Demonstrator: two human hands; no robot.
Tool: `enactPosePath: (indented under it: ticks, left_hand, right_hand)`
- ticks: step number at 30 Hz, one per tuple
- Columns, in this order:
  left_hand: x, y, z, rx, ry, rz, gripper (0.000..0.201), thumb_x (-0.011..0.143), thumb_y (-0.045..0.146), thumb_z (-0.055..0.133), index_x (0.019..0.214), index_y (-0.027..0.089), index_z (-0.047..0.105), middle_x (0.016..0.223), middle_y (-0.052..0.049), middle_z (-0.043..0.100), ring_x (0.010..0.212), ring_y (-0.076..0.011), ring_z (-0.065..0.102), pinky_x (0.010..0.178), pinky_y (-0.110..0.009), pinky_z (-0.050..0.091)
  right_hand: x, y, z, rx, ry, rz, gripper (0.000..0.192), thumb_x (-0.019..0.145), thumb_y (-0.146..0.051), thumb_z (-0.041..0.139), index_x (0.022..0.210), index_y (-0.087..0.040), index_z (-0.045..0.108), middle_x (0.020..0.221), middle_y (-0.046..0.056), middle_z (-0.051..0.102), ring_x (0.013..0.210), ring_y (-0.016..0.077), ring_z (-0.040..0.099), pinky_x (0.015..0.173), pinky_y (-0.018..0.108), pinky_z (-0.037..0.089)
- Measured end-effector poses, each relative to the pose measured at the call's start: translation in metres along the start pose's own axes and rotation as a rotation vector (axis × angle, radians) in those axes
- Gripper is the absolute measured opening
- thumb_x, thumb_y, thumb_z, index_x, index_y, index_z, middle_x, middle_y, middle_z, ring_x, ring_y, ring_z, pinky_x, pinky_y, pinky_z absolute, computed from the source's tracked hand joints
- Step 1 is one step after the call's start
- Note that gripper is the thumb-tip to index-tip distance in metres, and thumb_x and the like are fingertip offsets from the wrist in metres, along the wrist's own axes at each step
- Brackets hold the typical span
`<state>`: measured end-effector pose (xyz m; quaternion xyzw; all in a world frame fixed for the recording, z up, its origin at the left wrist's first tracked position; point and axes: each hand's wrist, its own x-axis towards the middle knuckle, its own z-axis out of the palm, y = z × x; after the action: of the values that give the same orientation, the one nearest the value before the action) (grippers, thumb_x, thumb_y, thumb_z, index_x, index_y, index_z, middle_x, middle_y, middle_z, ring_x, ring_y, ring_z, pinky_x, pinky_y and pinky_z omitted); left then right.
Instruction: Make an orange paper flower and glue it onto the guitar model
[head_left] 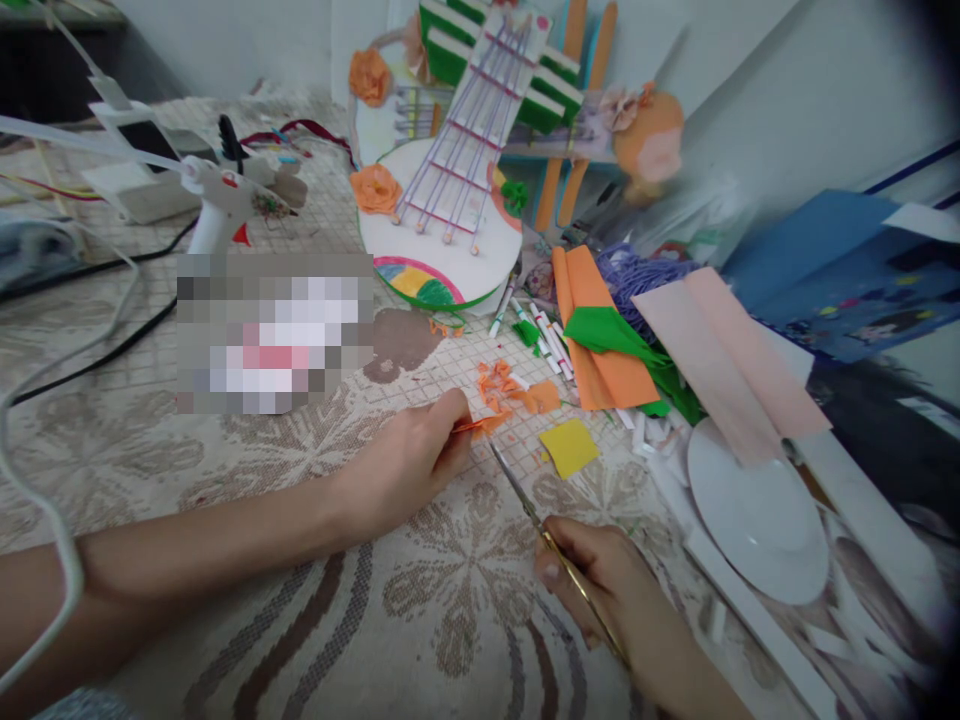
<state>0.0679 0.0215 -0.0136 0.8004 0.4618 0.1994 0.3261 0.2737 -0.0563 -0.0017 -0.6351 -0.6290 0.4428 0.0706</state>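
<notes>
My left hand (409, 462) rests on the patterned cloth and pinches a small strip of orange paper (486, 424) between thumb and fingers. My right hand (600, 580) grips a pair of scissors (525, 505) by gold handles. The blades point up and left, and their tips touch the orange strip. Orange paper scraps (499, 385) lie just beyond the strip. A yellow paper square (570, 446) lies flat to the right of the blades.
A white glue gun (225, 200) stands at the back left, with cables across the cloth. A guitar-shaped craft board (450, 200) leans at the back. Orange and green paper sheets (607, 345), markers (547, 335), pink card (727, 360) and a white disc (754, 515) crowd the right.
</notes>
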Motion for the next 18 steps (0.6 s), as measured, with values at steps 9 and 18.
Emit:
enactPosePath:
  ticks: [9,18]
  left_hand:
    - [0.0006,-0.0025,0.0025,-0.056,0.05,-0.032,0.006,0.084,0.019,0.037,0.079,0.02,0.039,0.063,0.003,0.053,0.054,-0.0111,0.05,0.051,-0.023,0.034]
    - [-0.0001,-0.0022,0.0031,-0.052,0.051,-0.033,0.007,0.085,0.02,0.038,0.078,0.02,0.038,0.063,0.002,0.054,0.055,-0.0116,0.05,0.052,-0.023,0.034]
  right_hand:
    - [-0.0047,0.0038,0.0014,0.145,-0.032,-0.066,0.031,0.078,-0.042,0.046,0.058,-0.02,0.037,0.052,-0.006,0.032,0.047,0.0099,0.03,0.044,0.022,0.023]
    - [-0.0011,0.0003,0.0004,0.092,-0.021,-0.037,0.03,0.076,-0.04,0.047,0.056,-0.02,0.036,0.05,-0.005,0.036,0.046,0.0098,0.032,0.044,0.021,0.023]
